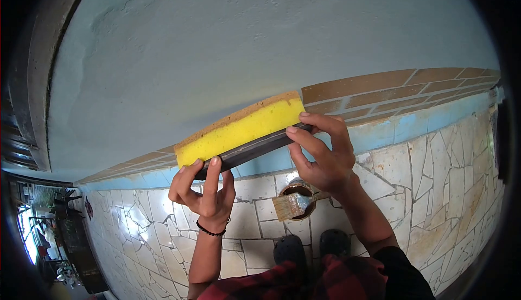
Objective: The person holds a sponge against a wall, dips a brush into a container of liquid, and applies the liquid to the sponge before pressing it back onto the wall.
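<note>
A long yellow sponge (241, 131) with a brown-stained upper edge is fixed to a dark backing bar (255, 150). My left hand (209, 191) grips the bar's left end, with a dark beaded bracelet at the wrist. At the right end, the fingers of my right hand (325, 153) pinch the same bar. The sponge is tilted up to the right, in front of the grey wall (271, 34); whether it touches the wall is unclear. Brown brick shapes (380, 89) with pale lines run along the wall on both sides of it.
Below the hands, a paintbrush (290, 206) lies across a round container (302, 212) on the stone-patterned floor (249, 218). Two dark shoes (289, 248) stand close by. A light blue band (401, 128) edges the wall's bottom. Furniture (73, 235) stands at the far left.
</note>
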Action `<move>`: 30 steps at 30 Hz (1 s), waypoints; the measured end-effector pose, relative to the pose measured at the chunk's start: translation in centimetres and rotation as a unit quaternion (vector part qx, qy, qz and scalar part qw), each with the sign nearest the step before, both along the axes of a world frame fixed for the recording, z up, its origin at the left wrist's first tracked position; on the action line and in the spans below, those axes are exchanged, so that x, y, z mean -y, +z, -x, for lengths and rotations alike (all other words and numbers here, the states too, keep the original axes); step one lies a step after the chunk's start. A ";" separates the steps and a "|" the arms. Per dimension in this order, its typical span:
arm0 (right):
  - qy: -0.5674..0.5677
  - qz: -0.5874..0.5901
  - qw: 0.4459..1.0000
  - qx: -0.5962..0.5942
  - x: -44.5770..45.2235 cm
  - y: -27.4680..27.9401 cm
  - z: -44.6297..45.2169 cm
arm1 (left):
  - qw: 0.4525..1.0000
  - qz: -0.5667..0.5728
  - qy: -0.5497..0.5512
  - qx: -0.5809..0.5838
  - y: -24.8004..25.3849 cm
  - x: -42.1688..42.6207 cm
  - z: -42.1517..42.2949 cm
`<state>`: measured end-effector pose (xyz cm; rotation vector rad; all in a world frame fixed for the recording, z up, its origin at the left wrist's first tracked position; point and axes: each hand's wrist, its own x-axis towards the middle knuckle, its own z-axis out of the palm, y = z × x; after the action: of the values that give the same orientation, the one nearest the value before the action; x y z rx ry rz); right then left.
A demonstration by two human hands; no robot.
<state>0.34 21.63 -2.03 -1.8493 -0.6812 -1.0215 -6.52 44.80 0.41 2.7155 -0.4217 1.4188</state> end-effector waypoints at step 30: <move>-0.022 0.022 0.999 0.017 -0.6 0.8 -0.2 | 0.999 0.046 -0.016 0.003 -1.2 -0.7 -1.8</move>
<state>0.54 22.27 -1.22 -1.8957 -0.6911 -1.0753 -4.75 45.54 -0.79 2.6216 -0.3886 1.4021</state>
